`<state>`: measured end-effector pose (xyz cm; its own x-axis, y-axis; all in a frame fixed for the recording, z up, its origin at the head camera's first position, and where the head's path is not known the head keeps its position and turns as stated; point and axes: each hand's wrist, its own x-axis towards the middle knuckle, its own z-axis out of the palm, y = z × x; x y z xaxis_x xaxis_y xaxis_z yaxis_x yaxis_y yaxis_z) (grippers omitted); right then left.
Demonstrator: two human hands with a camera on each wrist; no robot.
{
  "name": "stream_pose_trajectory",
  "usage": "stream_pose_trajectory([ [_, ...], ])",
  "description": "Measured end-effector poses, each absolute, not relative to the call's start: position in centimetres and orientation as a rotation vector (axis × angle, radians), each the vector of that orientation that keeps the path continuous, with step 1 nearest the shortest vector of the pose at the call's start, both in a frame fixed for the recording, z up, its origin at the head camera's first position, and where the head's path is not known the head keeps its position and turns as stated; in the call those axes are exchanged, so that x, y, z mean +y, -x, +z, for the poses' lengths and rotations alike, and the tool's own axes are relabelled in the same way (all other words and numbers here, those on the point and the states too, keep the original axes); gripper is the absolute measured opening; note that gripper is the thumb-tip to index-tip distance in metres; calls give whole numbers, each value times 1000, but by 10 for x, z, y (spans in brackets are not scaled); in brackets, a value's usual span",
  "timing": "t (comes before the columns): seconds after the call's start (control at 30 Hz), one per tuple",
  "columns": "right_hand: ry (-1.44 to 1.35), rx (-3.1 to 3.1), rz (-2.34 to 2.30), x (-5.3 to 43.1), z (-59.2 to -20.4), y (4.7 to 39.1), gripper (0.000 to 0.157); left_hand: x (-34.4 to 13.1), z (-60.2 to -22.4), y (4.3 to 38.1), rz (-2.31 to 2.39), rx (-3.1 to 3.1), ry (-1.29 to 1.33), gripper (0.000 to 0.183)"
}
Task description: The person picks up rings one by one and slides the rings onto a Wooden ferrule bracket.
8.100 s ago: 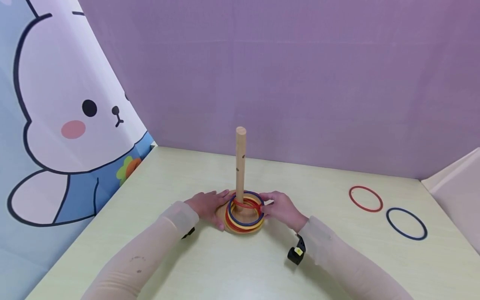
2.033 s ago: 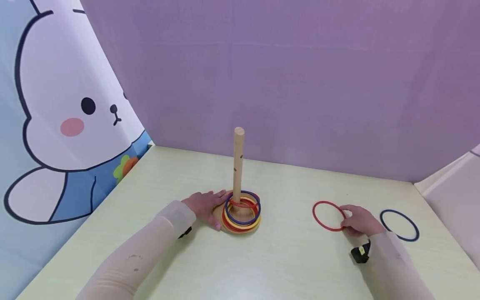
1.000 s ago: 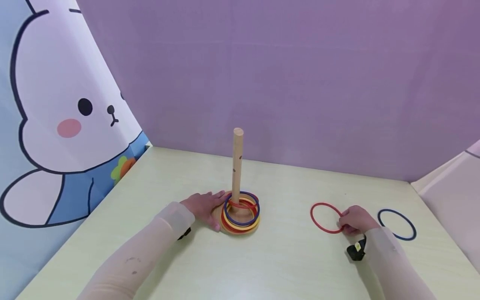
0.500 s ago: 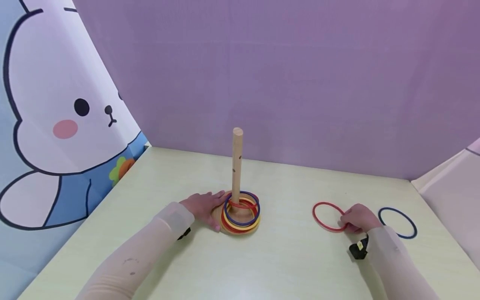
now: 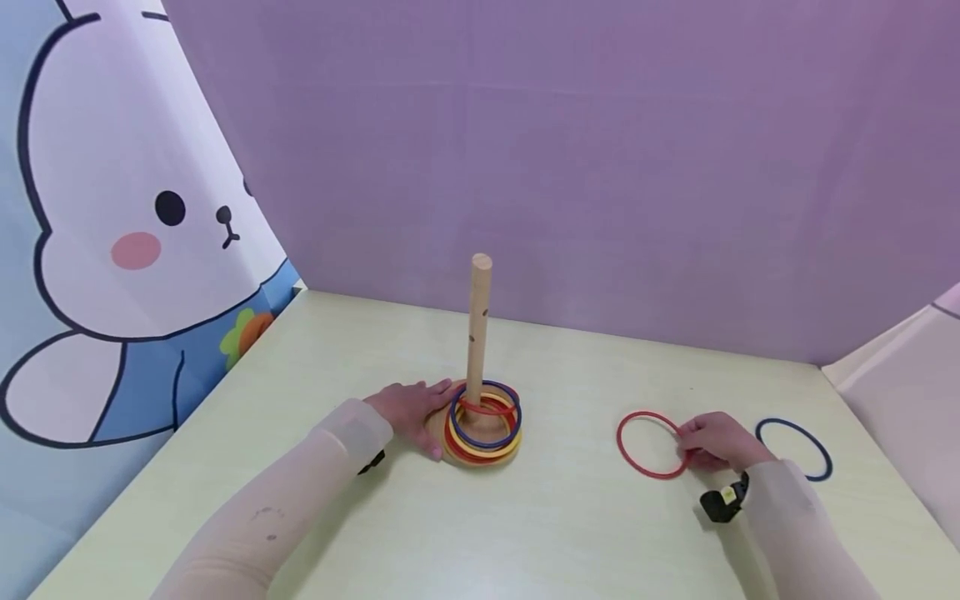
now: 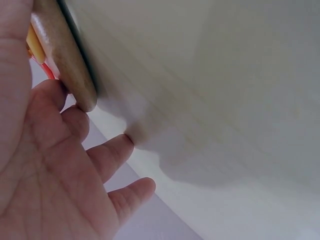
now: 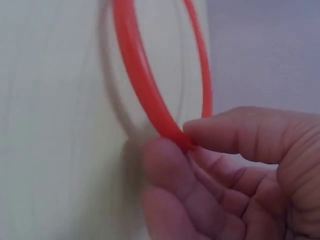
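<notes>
My left hand (image 5: 408,414) rests against the left side of a round wooden base (image 5: 437,427), fingers spread behind and thumb in front. In the left wrist view its fingertips touch the base's edge (image 6: 67,55). An upright wooden peg (image 5: 478,333) stands on this base. Red and yellow rings lie stacked there, with a blue ring (image 5: 487,447) and a small red ring (image 5: 487,410) on top. Off to the right, my right hand (image 5: 720,442) pinches a red ring (image 5: 621,442) by its right edge. The right wrist view shows this red ring (image 7: 142,80) between thumb and fingertips, tilted above the table.
A blue ring (image 5: 821,450) lies on the table to the right, partly hidden by my right sleeve. The pale table (image 5: 570,533) ends at a purple cloth (image 5: 637,183) behind. A cartoon-print cloth (image 5: 90,250) hangs at the left.
Since the oldest frame, my right hand has moved from the ringed base to the red ring, gripped it and shifted it left. Lately the ring has tilted a little. My left hand stays put.
</notes>
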<state>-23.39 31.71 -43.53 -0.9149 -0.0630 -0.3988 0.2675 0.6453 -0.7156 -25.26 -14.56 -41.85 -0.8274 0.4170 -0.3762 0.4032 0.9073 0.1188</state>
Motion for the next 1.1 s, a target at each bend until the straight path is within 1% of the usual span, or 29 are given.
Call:
stream_pose_trajectory([
  [0.2,-110,2367,-1346,311,-428,230,43,-144,-418,255,37,2670,-611,102],
  [0.3,-74,2353,-1389,306,-423,229,48,-143,-417,255,24,2667,-634,103],
  [0.5,-18,2327,-1440,298,-411,226,52,-143,-419,257,32,2666,-619,104],
  [0.93,185,2195,-1653,289,-382,218,57,-143,-415,254,11,2659,-678,102],
  [1.1,207,2118,-1775,281,-369,215,55,-144,-416,252,9,2667,-676,103],
])
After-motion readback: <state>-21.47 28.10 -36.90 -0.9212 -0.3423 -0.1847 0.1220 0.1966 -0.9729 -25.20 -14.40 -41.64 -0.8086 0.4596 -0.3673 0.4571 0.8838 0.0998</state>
